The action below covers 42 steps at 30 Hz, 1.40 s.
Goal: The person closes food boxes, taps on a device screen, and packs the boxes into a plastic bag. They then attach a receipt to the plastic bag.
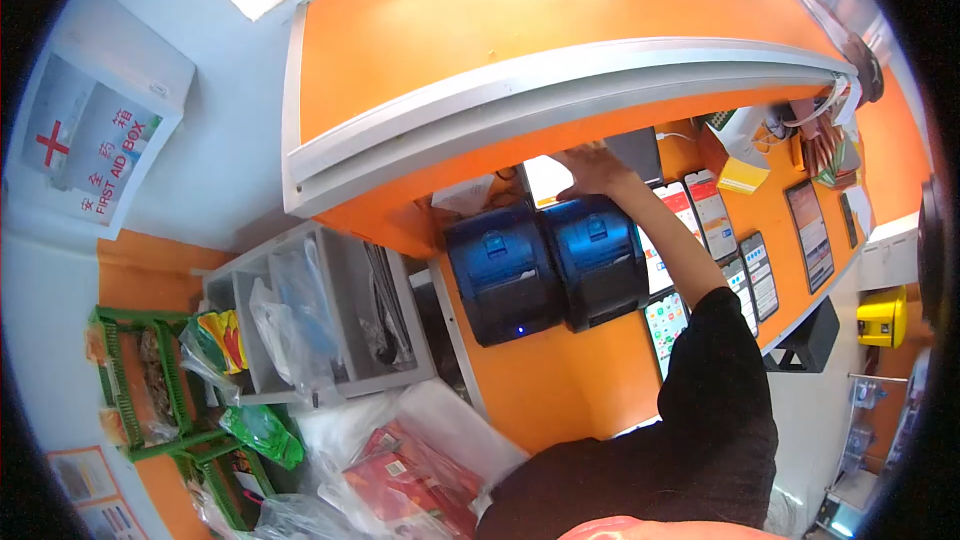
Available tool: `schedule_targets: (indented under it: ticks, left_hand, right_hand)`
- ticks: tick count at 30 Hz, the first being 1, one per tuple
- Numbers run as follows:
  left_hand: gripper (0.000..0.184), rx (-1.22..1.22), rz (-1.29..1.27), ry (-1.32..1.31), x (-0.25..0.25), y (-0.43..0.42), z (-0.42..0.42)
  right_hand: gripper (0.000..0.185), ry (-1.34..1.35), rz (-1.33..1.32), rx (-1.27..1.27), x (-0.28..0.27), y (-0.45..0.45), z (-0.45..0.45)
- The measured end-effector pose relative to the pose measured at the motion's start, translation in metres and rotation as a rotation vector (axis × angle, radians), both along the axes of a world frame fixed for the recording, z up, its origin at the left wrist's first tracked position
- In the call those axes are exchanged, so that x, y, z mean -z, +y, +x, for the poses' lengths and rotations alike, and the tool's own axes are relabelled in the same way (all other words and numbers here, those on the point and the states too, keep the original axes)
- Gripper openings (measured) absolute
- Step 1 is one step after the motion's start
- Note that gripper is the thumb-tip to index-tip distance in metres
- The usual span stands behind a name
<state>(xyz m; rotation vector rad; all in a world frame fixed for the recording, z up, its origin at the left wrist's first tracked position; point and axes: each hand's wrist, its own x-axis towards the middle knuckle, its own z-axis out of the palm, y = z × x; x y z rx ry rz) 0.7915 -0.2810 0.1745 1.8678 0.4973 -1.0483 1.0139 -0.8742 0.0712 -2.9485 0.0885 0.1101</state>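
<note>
My right hand (598,170) reaches past two black label printers to a phone (545,182) with a bright white screen. The thumb lies by the screen and the fingers curl at its right edge, partly hidden by the angle. The left printer (505,275) shows a small blue light; the right printer (597,265) stands against it. Beside my forearm lie several phones with lit screens, among them one phone (711,215) with a red page and another phone (665,328) showing app icons. A dark flat device (635,153) is behind the hand. My left hand is out of view.
An orange cabinet (560,0) overhangs the orange counter (545,380). At the far right lie a tablet (809,237), cables and a yellow-white box (742,175). Left are a grey divided bin (340,330) with plastic bags, green baskets (150,380) and a first aid box (100,130).
</note>
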Motion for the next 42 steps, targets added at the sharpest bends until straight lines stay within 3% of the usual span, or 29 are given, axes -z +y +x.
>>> schedule_targets:
  ticks: [4, 8, 14, 15, 16, 17, 19, 22, 23, 28, 30, 31, 33, 34, 35, 38, 39, 40, 42]
  left_hand:
    - [0.024, -0.024, 0.004, -0.112, 0.0, 0.0, -0.008]
    - [0.028, -0.036, 0.041, -0.327, -0.001, -0.004, -0.021]
    - [0.031, -0.007, 0.243, -0.647, 0.014, 0.004, -0.042]
    - [0.029, 0.022, 0.31, -0.672, 0.021, 0.011, -0.044]
    - [0.028, 0.047, 0.375, -0.696, 0.024, 0.015, -0.047]
    - [0.026, 0.232, 0.504, -0.861, -0.003, -0.009, -0.045]
    - [0.025, 0.53, 0.692, -0.927, 0.015, 0.005, -0.046]
    - [0.018, 0.492, 0.669, -0.875, 0.026, 0.002, -0.049]
    - [0.014, 0.523, 0.697, -0.847, 0.017, -0.002, -0.048]
    - [0.004, 0.286, 0.544, -1.035, 0.005, -0.002, -0.068]
    - [0.007, 0.162, 0.457, -1.074, -0.008, -0.002, -0.07]
    - [0.008, 0.102, 0.407, -1.093, -0.012, -0.002, -0.071]
    - [0.011, 0.016, 0.347, -1.209, -0.014, 0.001, -0.071]
    - [0.012, -0.019, 0.309, -1.27, -0.015, 0.002, -0.072]
    - [0.013, -0.203, 0.191, -1.328, 0.001, 0.009, -0.075]
    - [0.012, -0.899, -0.158, -1.086, -0.012, 0.01, -0.066]
    - [0.01, -0.58, 0.383, -1.23, -0.004, 0.019, -0.065]
    - [0.014, -0.348, 0.552, -1.136, -0.002, 0.021, -0.066]
    - [0.025, 0.126, 0.857, -0.88, 0.002, 0.022, -0.076]
  right_hand:
    - [0.077, -0.135, 0.006, 0.127, -0.008, 0.008, -0.001]
    - [0.065, -0.251, -0.173, 0.084, -0.001, 0.011, -0.002]
    - [0.026, -0.497, -0.141, 0.085, -0.012, 0.014, -0.002]
    - [0.021, -0.662, -0.259, 0.076, -0.013, 0.023, -0.002]
    - [0.02, -0.717, -0.153, 0.003, -0.013, 0.034, -0.008]
    - [0.02, -0.768, -0.042, -0.083, -0.033, 0.064, -0.02]
    - [0.021, -0.707, 0.225, -0.347, -0.063, 0.141, -0.039]
    - [0.034, -0.389, 0.615, -0.768, -0.072, 0.28, -0.077]
    - [0.039, -0.389, 0.638, -0.839, -0.08, 0.322, -0.09]
    - [0.043, -0.335, 0.632, -1.015, -0.068, 0.441, -0.112]
    - [0.037, -0.334, 0.534, -1.088, -0.056, 0.46, -0.105]
    - [0.026, -0.329, 0.512, -1.084, -0.056, 0.464, -0.102]
    - [0.018, 0.088, 0.404, -1.007, -0.081, 0.467, -0.086]
    - [0.019, 0.084, 0.537, -0.903, -0.073, 0.464, -0.081]
    - [0.02, 0.077, 0.663, -0.789, -0.063, 0.458, -0.077]
    - [0.028, -0.017, 0.939, -0.832, -0.051, 0.441, -0.075]
    - [0.033, -0.023, 0.937, -0.992, -0.068, 0.436, -0.082]
    - [0.038, -0.028, 0.931, -1.157, -0.097, 0.428, -0.1]
    - [0.048, -0.074, 0.805, -1.27, -0.104, 0.424, -0.121]
